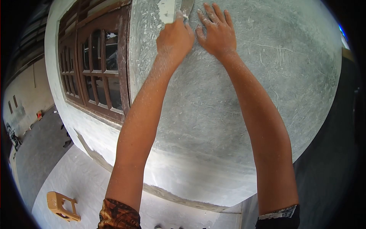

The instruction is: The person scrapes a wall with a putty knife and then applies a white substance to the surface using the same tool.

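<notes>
We grip a putty knife [185, 8] in our left hand [175, 38], fingers clamped on its handle, blade against the grey wall [236, 95] near its top edge. Our right hand [215, 32] lies flat beside it, fingers spread, right of the brown window frame [124, 61].

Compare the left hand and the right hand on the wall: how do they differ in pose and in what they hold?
The left hand is closed in a fist around a scraper; the right hand holds nothing. The left hand shows its knuckles, while the right hand lies flat on the grey wall with its fingers spread. Both are dusted white.
</notes>
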A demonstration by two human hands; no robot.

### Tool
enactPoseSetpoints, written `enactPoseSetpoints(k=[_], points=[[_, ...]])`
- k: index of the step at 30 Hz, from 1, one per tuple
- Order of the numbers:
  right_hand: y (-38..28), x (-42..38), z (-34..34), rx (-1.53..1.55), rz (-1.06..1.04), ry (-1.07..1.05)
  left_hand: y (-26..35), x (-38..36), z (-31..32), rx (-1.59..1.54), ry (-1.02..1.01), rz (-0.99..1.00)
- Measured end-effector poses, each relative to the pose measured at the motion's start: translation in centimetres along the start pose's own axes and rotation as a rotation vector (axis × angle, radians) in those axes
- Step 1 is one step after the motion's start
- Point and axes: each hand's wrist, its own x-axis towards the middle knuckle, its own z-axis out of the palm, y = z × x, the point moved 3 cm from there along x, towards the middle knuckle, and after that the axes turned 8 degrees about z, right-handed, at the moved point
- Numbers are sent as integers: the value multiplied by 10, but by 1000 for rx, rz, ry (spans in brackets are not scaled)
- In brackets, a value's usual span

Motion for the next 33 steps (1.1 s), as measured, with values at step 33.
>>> enactPoseSetpoints(k=[33], points=[[5,-4,6,-126,-24,150,-23,5,3,-78,-21,56]])
